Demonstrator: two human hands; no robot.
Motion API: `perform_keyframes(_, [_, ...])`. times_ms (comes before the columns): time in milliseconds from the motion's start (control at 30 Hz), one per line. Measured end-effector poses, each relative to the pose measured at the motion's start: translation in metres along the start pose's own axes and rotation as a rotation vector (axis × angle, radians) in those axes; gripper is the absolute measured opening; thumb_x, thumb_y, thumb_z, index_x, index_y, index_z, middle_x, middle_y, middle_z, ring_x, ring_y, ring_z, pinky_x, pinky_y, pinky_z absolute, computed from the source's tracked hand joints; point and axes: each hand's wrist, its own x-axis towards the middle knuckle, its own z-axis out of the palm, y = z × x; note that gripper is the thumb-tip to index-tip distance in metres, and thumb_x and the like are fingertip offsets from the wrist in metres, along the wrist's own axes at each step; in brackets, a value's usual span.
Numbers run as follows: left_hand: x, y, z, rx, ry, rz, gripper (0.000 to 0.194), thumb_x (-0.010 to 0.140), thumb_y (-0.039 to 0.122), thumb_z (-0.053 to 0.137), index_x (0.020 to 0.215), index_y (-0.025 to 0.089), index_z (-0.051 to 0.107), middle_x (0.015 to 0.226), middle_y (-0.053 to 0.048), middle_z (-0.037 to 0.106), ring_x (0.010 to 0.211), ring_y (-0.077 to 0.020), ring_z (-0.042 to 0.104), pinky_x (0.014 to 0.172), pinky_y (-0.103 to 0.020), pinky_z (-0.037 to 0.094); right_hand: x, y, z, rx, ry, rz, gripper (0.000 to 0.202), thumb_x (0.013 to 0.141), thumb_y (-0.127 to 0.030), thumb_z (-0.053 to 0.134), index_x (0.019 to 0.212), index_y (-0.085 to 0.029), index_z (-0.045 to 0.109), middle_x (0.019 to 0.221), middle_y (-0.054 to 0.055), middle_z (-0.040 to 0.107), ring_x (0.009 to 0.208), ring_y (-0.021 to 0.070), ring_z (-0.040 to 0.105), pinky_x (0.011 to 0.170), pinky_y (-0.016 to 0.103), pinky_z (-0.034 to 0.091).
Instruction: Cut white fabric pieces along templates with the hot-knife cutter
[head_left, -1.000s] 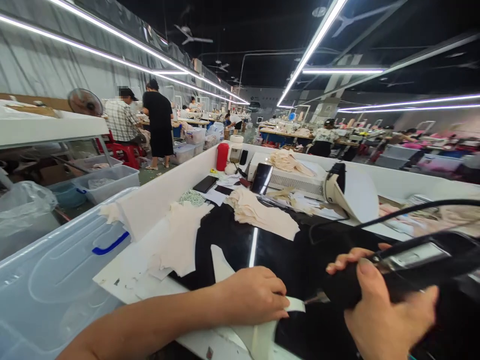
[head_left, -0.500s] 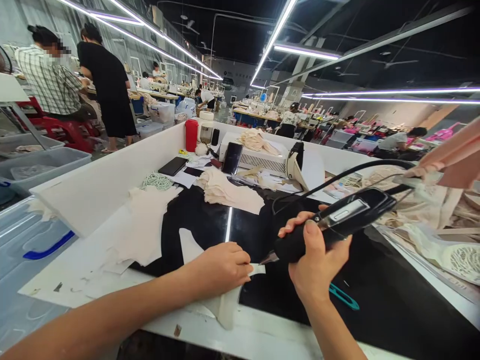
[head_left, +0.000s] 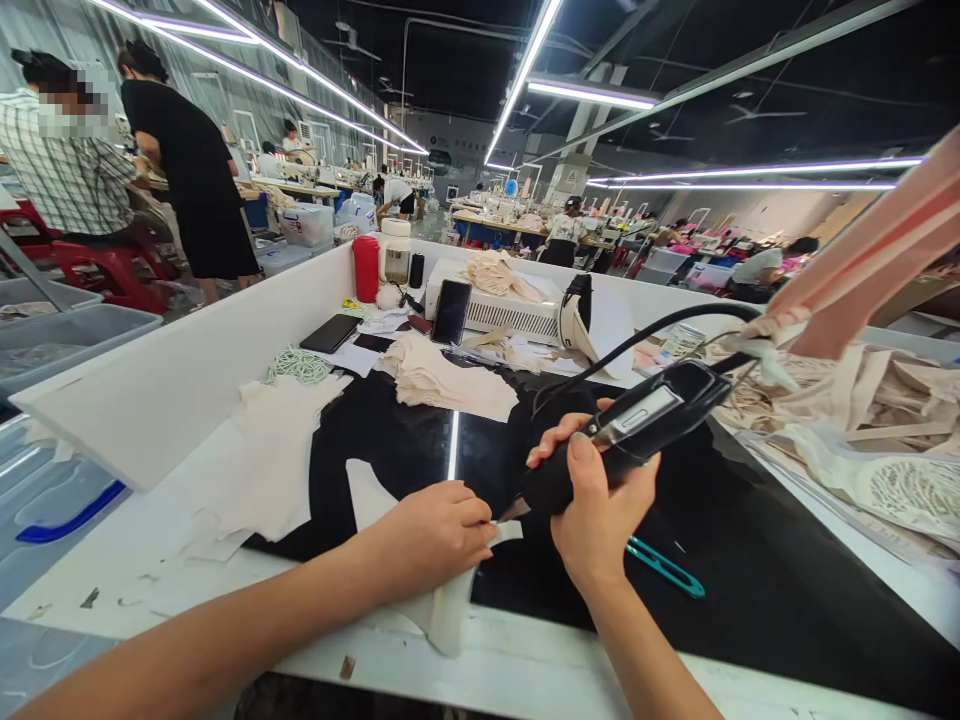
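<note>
My right hand (head_left: 604,500) is wrapped around a black corded handheld power tool (head_left: 637,425), thumb on top near its small silver window. The tool's pointed metal tip (head_left: 516,508) points down-left, close by my left fingertips. My left hand (head_left: 442,530) is closed on a cream fabric piece (head_left: 450,615) and presses it on the black mat (head_left: 540,580). A narrow end of the fabric sticks out past the fingers, beside the tip. Whether the tip touches the cloth I cannot tell. A teal slotted plastic tool (head_left: 667,568) lies right of my right wrist.
Stacked cream fabric pieces (head_left: 450,375) and a left pile (head_left: 262,460) lie on the table. Behind are phones (head_left: 451,312), a red cup (head_left: 366,268) and a white box (head_left: 491,318). The tool's black cable (head_left: 630,355) meets hanging pink cloth (head_left: 847,270). Beige scraps heap at right.
The whole view has shifted slightly. My right hand has brought the tool's tip a little closer to my left fingertips. My left hand keeps its hold on the fabric piece.
</note>
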Motion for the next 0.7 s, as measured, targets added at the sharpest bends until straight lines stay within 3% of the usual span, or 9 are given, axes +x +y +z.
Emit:
perform_keyframes(533, [-0.0004,0.0011,-0.0036,-0.050,0.012,-0.033,0.005,0.102,0.020,0.064,0.104,0.015,0.065,0.097,-0.003,0.068,0.094,-0.0164,0.064,0.092,-0.032,0.053,0.0009,0.0000,0.0028,-0.029,0.002,-0.003,0.031,0.091,-0.031,0.076,0.114,-0.027,0.055,0.087,-0.005,0.065,0.065,0.0129,0.063,0.058,0.030,0.057])
perform_keyframes(700, [-0.0007,0.0007,-0.0007,0.002,-0.005,-0.004,0.007,0.104,0.019,0.060,0.101,0.015,0.065,0.095,-0.003,0.067,0.094,-0.0165,0.064,0.095,-0.034,0.052,0.0059,-0.0041,-0.0035,-0.041,0.054,-0.025,0.035,0.089,-0.031,0.077,0.116,-0.027,0.055,0.085,-0.006,0.064,0.062,0.0126,0.061,0.058,0.031,0.056])
